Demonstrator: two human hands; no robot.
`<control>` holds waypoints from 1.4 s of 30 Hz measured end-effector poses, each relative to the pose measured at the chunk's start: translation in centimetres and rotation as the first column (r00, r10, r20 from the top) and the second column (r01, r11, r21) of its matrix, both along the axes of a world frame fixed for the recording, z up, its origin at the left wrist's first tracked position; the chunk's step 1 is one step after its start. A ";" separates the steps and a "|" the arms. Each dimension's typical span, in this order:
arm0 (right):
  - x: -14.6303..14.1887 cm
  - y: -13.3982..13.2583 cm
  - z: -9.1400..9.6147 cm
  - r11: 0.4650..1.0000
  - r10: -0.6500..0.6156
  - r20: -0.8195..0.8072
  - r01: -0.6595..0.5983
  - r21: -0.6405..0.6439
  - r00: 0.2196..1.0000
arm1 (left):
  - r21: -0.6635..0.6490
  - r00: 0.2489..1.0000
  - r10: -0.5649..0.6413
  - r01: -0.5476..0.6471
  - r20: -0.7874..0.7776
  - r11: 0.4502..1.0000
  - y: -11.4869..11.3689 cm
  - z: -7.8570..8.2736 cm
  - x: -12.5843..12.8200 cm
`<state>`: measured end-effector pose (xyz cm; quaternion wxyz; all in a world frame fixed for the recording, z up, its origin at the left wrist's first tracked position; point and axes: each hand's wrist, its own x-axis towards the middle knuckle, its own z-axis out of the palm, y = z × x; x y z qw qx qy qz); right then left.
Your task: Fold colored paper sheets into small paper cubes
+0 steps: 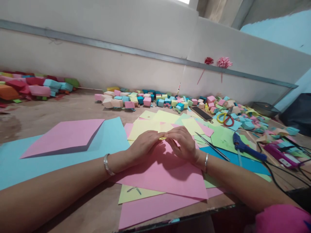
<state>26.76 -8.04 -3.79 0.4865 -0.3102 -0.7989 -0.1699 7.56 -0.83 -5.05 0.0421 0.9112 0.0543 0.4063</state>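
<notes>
My left hand [147, 144] and my right hand [181, 142] meet over the stack of coloured paper, fingertips nearly together. Between them they pinch a small yellow paper piece [162, 138]; most of it is hidden by the fingers, so its shape does not show. Directly below lies a pink paper sheet [160, 174], with the shadow of both hands on it. Yellow sheets [167, 116] spread out just beyond my fingers. Right of my right hand rests a pointed metal tool [213, 147], perhaps closed scissors or tweezers.
Blue glue gun [247, 148], purple power strip [282, 155] and cables lie at the right. Scissors [225, 119] and a phone [201, 114] sit farther back. Folded paper pieces [147, 101] line the wall. Leftward, a pink sheet [65, 136] lies on a light blue sheet [114, 136].
</notes>
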 end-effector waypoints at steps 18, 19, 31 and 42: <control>-0.7 -0.4 0.5 0.984 0.075 -0.116 -0.092 -0.151 0.990 | -0.157 0.996 -0.044 0.031 -0.080 0.987 -0.7 1.4 0.3; -0.8 -0.4 0.5 0.983 0.082 -0.118 -0.099 -0.152 0.990 | -0.139 0.995 -0.041 0.028 -0.095 0.990 -0.7 1.3 0.3; -1.3 -0.6 0.5 0.963 0.111 -0.262 -0.169 -0.212 0.959 | -0.233 0.993 -0.046 0.020 -0.108 0.972 -0.4 1.1 0.2; -1.2 1.0 0.3 0.877 -0.001 -0.396 -0.190 -0.442 0.918 | -0.400 1.000 0.013 -0.014 -0.005 0.916 -0.7 1.4 -0.1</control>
